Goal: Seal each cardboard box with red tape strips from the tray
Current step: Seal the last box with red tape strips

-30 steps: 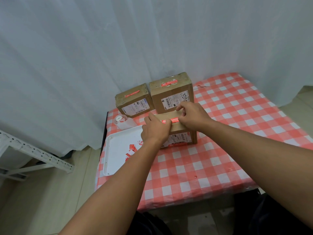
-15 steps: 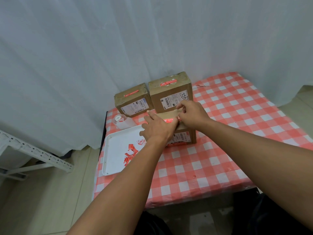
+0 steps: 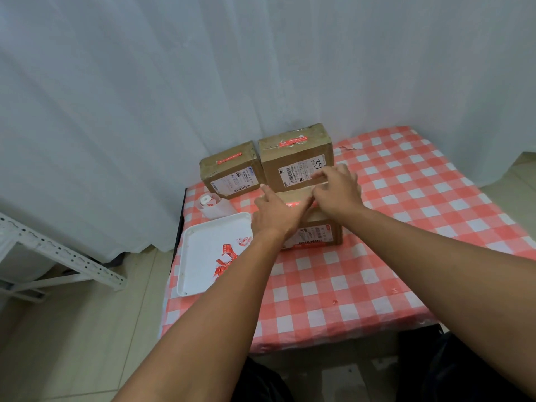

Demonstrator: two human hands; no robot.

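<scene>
The red tape strip (image 3: pixel 293 203) is pressed on the near box (image 3: pixel 319 232), lying left-right between both hands. The left hand (image 3: pixel 277 217) is laid flat and holds nothing. The right hand (image 3: pixel 338 190) seems open too.

The table (image 3: pixel 377 285) was covered with a red-and-white checked cloth (image 3: pixel 420 198) that hung over its near edge. Three cardboard boxes stood directly on the cloth. Two were at the far edge, side by side: the left rear box (image 3: pixel 229 172) and the right rear box (image 3: pixel 295 158), each with a red tape strip on its top. The front box (image 3: pixel 319 230) stood just in front of the right rear box. A white tray (image 3: pixel 200 256) lay at the table's left edge, beside the front box, and contained loose red tape strips (image 3: pixel 226 256). A roll of white backing paper (image 3: pixel 213 203) lay between the tray and the left rear box.
</scene>
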